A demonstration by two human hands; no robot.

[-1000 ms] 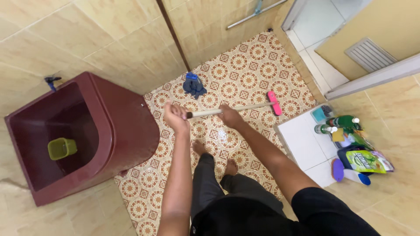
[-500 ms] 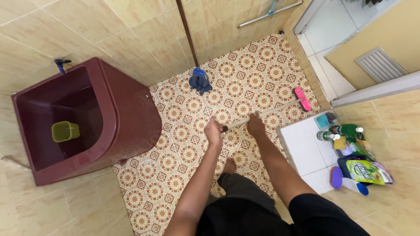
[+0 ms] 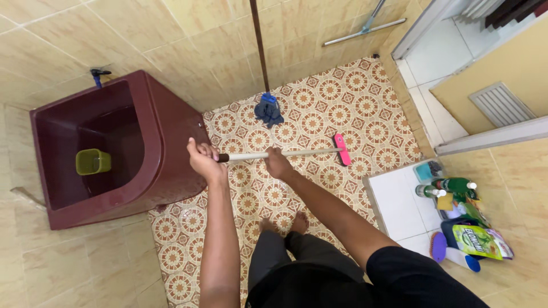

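Note:
I stand on a patterned tiled floor and hold a long-handled brush across it. My left hand grips the dark end of the pale handle, close to the maroon tub's wall. My right hand grips the handle further along. The pink brush head rests on the floor tiles to the right. My bare feet show below the handle.
A maroon water tub with a green scoop inside stands at the left. A blue mop head lies by the wall. Bottles and cleaning packs crowd a white tiled ledge at the right. A squeegee leans on the far wall.
The brush head has been drawn back from the right edge near the ledge toward the middle. Both hands have shifted left, the left hand now beside the tub.

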